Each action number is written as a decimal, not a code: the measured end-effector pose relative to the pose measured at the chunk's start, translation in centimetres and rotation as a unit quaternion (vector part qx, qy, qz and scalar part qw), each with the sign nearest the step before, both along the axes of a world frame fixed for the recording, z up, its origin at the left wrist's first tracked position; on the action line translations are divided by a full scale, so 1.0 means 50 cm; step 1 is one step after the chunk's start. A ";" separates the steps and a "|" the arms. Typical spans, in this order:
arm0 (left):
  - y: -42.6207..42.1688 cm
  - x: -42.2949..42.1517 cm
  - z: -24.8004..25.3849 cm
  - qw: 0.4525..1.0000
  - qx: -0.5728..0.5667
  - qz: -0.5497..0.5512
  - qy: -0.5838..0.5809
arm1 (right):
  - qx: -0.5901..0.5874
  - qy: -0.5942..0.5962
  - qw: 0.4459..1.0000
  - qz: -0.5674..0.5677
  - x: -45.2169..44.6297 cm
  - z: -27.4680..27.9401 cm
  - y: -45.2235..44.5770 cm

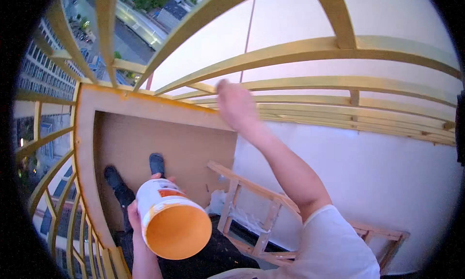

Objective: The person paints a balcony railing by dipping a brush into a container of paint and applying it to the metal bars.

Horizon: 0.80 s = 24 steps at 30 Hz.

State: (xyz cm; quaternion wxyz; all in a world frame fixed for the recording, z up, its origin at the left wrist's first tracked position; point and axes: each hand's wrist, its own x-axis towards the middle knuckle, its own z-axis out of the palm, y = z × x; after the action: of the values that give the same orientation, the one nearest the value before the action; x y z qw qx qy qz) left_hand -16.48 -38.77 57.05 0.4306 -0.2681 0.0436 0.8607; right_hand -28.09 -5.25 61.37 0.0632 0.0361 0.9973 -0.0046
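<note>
My left hand (pixel 134 218) is wrapped round a white paint bucket (pixel 150 199), with some fingertips showing past its far side. The bucket is tilted so that its mouth faces me, and yellow-orange paint coats the inside. My right arm reaches forward, and my right hand (pixel 236 107) is closed and raised at the yellow-painted bars (pixel 300 53). Whatever the right fingers grip, if anything, is hidden behind the hand. Close to that hand, a ledge (pixel 164 104) has orange-yellow paint along its edge.
A wooden ladder-like frame (pixel 271 221) leans low on the right, beside a white wall (pixel 300 158). Crumpled plastic sheeting (pixel 247 218) lies by it. My shoes (pixel 156 163) are on the brown floor (pixel 131 138). More bars (pixel 48 196) stand at the left, with buildings and a street far below.
</note>
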 end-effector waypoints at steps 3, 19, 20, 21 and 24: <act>0.006 -0.002 0.001 1.000 0.025 -0.009 0.007 | -0.104 0.033 0.991 -0.077 0.013 0.016 -0.013; -0.010 0.006 -0.028 0.999 0.002 -0.033 0.041 | -0.115 0.011 0.993 0.010 0.103 -0.141 0.024; -0.010 0.005 -0.028 0.998 0.006 -0.030 0.048 | -0.096 0.050 0.994 0.004 0.104 -0.135 0.018; -0.009 0.006 -0.027 0.998 0.007 -0.031 0.050 | -0.076 0.088 0.993 -0.003 0.108 -0.132 0.014; -0.002 0.006 -0.024 0.999 0.019 -0.017 0.037 | -0.065 0.027 0.997 0.020 0.115 -0.208 0.042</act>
State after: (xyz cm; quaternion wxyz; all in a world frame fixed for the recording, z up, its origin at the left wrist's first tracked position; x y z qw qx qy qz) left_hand -16.20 -38.86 55.85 0.4483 -0.2271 0.0481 0.8632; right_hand -22.33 -3.17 50.98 0.0385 0.0120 0.9968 -0.0687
